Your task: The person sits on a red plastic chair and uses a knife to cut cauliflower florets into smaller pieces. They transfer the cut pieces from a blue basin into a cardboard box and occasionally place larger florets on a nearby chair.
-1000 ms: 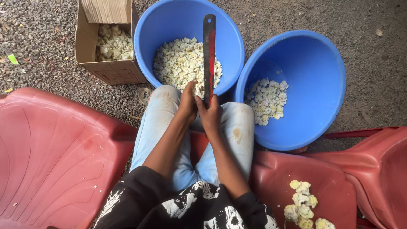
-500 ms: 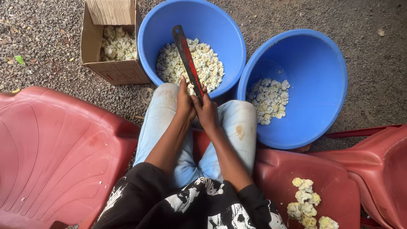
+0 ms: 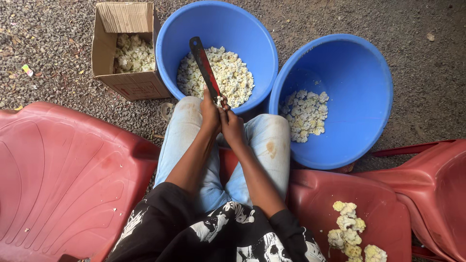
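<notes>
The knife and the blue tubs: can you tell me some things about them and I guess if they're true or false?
1. Both hands, left hand and right hand, meet at the knife. True.
2. The knife blade points down at the person's lap. False: it slants up and away, over the left blue tub.
3. The right blue tub holds fewer pale pieces than the left one. True.
4. The cardboard box is empty. False: it has pale scraps inside.
5. Some yellowish florets lie on a red chair seat. True.
</notes>
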